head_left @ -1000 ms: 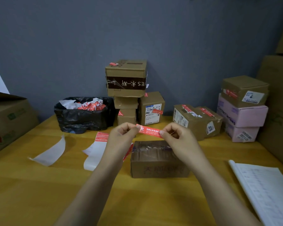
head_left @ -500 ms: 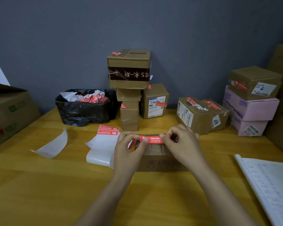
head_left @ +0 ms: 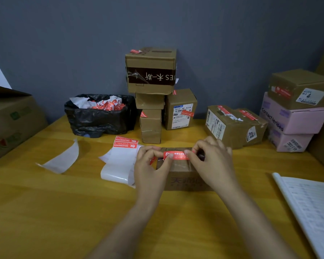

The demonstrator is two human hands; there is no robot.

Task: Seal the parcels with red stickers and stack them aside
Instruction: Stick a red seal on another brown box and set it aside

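Yellow wooden table (head_left: 45,212) ran up to a grey wall. Big open carton (head_left: 11,120) sat at the left edge. Open ledger (head_left: 310,208) lay at near right. Two pink boxes (head_left: 295,120) were stacked far right, with a brown box (head_left: 299,88) on top carrying a red seal. Black bin bag (head_left: 99,120) stood by the wall, full of red and white scraps. Right of it was a tower of brown parcels (head_left: 151,70), largest on top, and a labelled parcel (head_left: 180,109) touched its right side. A pair of sealed parcels (head_left: 232,126) sat side by side between the tower and the pink boxes. Sticker sheet (head_left: 120,161), with two red stickers left at its far end, lay just left of the work parcel. A bare backing strip (head_left: 62,159) lay further left.

Work parcel (head_left: 183,176) was at table centre, under both hands. Left hand (head_left: 150,169) pinched the left end of the red sticker (head_left: 177,155), and right hand (head_left: 211,161) pinched the right end. The sticker was stretched flat across the parcel's top face. Whether it touched the cardboard couldn't be told.
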